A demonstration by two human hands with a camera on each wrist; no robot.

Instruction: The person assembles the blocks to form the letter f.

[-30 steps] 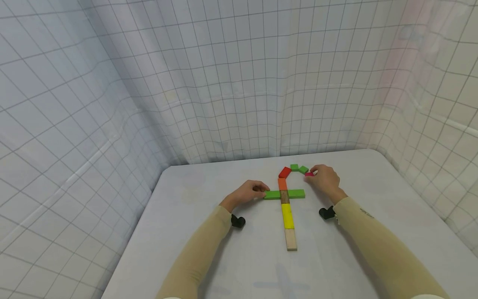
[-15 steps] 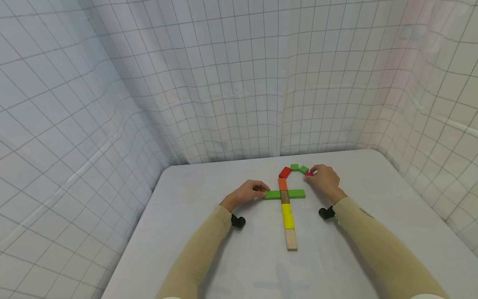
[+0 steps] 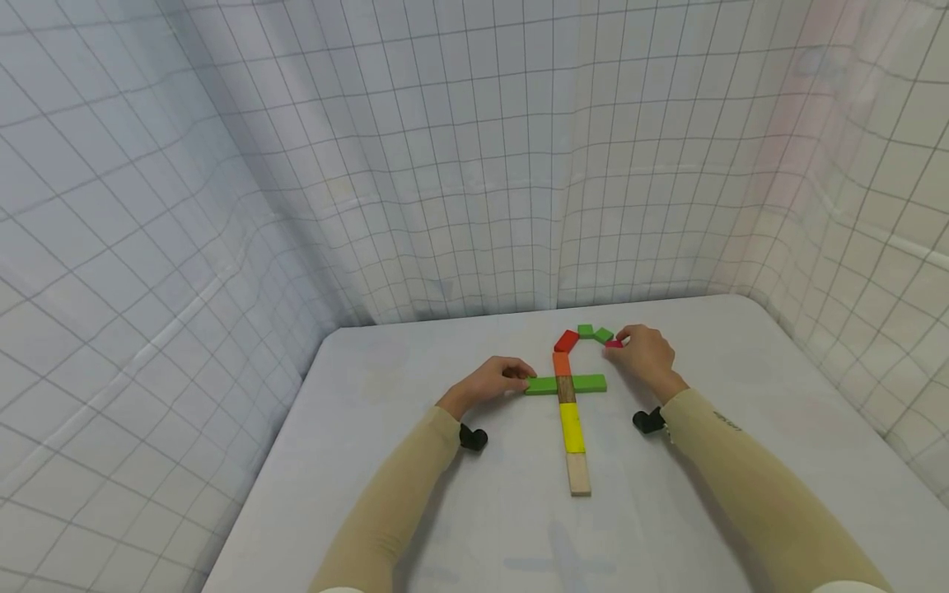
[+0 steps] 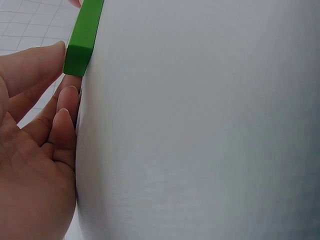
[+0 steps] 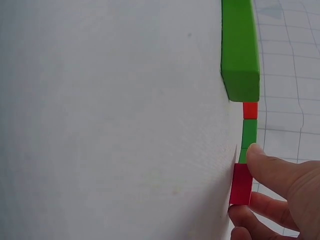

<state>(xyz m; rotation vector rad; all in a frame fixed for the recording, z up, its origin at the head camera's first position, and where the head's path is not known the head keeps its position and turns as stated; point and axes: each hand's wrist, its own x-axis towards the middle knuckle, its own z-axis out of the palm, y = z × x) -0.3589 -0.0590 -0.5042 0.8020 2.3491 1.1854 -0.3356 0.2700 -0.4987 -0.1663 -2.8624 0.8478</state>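
Observation:
Flat wooden blocks form a cross with a hooked top on the table. My left hand (image 3: 497, 380) is at the outer end of the left green block (image 3: 543, 385), its thumb against the block (image 4: 82, 47) in the left wrist view. My right hand (image 3: 647, 357) pinches a small magenta block (image 5: 241, 184) between thumb and fingers. That block lies beside the end of the hook, close to a small green block (image 3: 604, 335). Another green block (image 3: 586, 331), a red block (image 3: 567, 341) and an orange block (image 3: 561, 364) continue the curve down to a brown block (image 3: 566, 389).
Right of the brown block lies another green block (image 3: 590, 383). Below it run a yellow block (image 3: 572, 427) and a pale wood block (image 3: 578, 474). The white table (image 3: 371, 461) has white gridded curtains (image 3: 460, 165) around its back and sides.

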